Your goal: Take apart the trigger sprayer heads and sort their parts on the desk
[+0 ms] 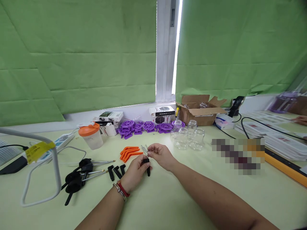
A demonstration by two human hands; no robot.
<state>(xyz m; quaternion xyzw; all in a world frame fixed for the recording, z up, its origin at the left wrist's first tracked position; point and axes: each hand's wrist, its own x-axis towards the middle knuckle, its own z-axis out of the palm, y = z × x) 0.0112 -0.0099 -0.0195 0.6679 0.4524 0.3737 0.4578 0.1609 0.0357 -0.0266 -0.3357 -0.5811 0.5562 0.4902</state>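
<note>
My left hand (pixel 133 174) is closed around a small black plastic piece (pixel 148 171), whose lower end points down past my fingers. Just above its top, the thumb and fingertips of my right hand (pixel 162 156) are pinched together; whatever sits between them is too small to make out. Thin metal rods (pixel 144 149) show right behind my fingertips. Left of my left hand lie several black elbow-shaped pieces (pixel 117 172). Several orange bent plastic strips (pixel 129 153) are stacked just beyond it.
Black parts with metal shafts (pixel 74 182) and a grey wire frame (pixel 56 166) stand left. An orange-lidded cup (pixel 93 140), purple plastic wheels (pixel 148 126), clear glass jars (pixel 181 139) and an open cardboard box (pixel 199 113) line the back. Another person's hand (pixel 301 120) appears far right.
</note>
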